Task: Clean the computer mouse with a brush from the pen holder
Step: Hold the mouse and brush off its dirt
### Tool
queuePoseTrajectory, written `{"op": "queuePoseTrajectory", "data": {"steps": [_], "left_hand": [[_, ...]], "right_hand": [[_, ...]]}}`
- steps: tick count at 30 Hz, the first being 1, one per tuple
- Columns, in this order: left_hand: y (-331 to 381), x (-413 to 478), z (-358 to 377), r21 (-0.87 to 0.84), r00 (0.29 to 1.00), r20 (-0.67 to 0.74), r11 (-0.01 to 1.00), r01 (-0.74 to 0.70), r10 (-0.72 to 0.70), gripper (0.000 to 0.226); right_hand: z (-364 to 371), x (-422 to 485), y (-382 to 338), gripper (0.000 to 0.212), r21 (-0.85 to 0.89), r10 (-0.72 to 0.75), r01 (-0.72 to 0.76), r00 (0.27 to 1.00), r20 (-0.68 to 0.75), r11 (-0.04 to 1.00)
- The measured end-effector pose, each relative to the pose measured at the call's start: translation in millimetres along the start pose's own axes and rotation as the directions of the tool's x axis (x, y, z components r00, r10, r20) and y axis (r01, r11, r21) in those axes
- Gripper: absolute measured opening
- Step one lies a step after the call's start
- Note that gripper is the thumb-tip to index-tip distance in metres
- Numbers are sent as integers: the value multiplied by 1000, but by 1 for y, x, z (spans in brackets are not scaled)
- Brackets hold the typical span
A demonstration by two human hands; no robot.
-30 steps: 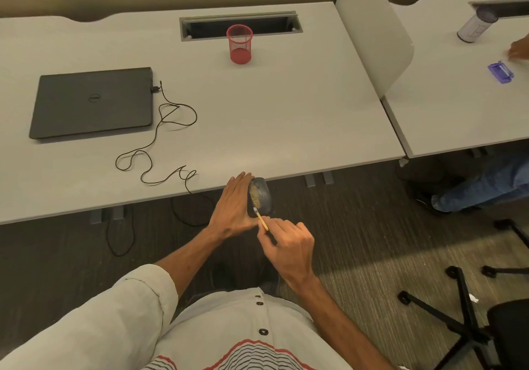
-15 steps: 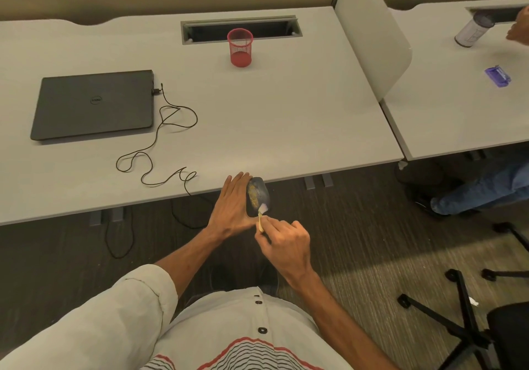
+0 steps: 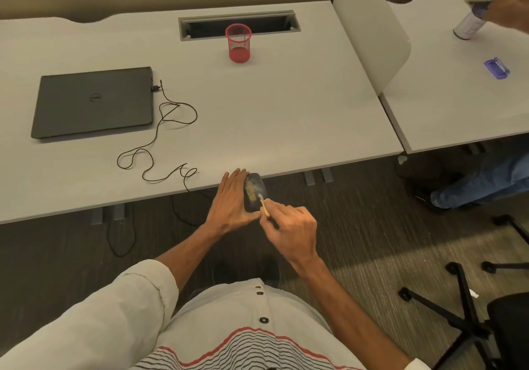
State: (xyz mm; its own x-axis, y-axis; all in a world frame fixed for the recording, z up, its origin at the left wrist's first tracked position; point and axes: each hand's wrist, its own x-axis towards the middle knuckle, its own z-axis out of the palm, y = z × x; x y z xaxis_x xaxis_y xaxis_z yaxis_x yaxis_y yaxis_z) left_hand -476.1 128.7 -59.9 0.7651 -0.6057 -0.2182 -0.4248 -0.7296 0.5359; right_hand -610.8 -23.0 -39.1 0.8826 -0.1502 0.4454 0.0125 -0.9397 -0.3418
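Mid-frame, the left hand [image 3: 231, 201] grips a dark speckled computer mouse [image 3: 256, 188] while the right hand [image 3: 292, 232] pinches a small yellow-handled brush [image 3: 264, 208] against it.

We see the dark, yellow-flecked mouse [image 3: 255, 191] at the near edge of the desk [image 3: 286, 118], the brush [image 3: 264, 206] touching it. The red pen holder [image 3: 238, 44] stands upright at the far edge.

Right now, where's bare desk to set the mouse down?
Largest free patch: desk's right half, bordered by the red pen holder, the divider and the front edge. A smaller strip between the laptop and the pen holder. Crowded: the cable loops from the laptop to the front edge, near the left hand holding the mouse.
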Motion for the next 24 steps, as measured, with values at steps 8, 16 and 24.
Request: {"op": "queuePoseTrajectory", "data": {"steps": [8,16,24], "left_hand": [[2,0,-4,-36,1000,-24,999,17,-18,127],[2,-1,-7,-47,999,-30,999,18,-19,133],[0,-10,-1,-26,998,-67,999,-20,18,122]], "right_hand": [[10,-7,-15,23,24,-10,9,999,36,1000],[11,-11,-22,23,100,25,-27,999,20,995],[6,-5,-12,26,-27,9,-9,1000,0,1000]]}}
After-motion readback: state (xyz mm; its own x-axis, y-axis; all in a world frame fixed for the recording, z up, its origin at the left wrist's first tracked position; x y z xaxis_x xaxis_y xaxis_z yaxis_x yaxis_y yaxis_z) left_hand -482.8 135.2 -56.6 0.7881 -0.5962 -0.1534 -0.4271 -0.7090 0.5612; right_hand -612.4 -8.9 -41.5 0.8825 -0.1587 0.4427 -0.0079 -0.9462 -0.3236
